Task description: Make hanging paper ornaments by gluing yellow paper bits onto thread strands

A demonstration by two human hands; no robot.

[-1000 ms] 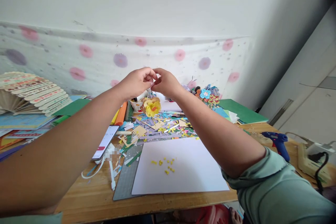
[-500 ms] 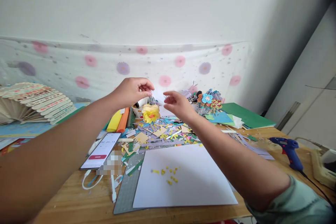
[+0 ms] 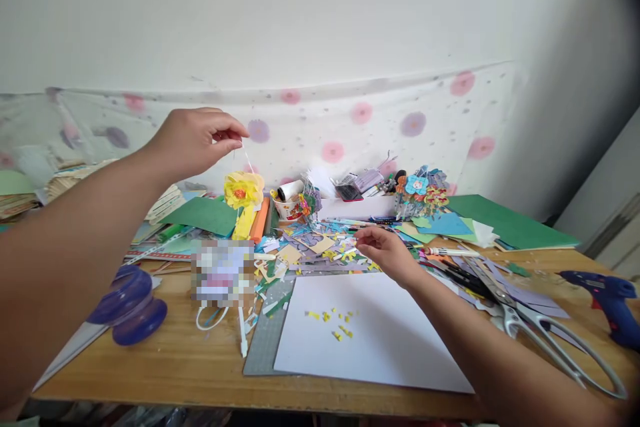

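My left hand [image 3: 200, 140] is raised at the left, its thumb and forefinger pinched on a thin white string [image 3: 249, 159]. A yellow paper flower [image 3: 243, 191] with an orange centre hangs from that string, clear of the table. Lower and further right, my right hand [image 3: 387, 250] hovers over a heap of paper scraps [image 3: 313, 247]. Its fingers are loosely bent with a gap to the thumb, and I see nothing in them. Small yellow bits [image 3: 340, 323] lie on a white sheet [image 3: 390, 347] in front of me.
Scissors [image 3: 530, 320] and a blue glue gun [image 3: 607, 297] lie at the right. A bundle of paper flowers [image 3: 423, 190] stands behind, beside a white box [image 3: 357, 207]. A purple spool-like object [image 3: 133, 307] sits at the left. Under the white sheet is a grey cutting mat [image 3: 260, 353].
My left hand has moved left and up, carrying the flower away from my right hand. The right hand has dropped lower, over the scraps. The view has shifted.
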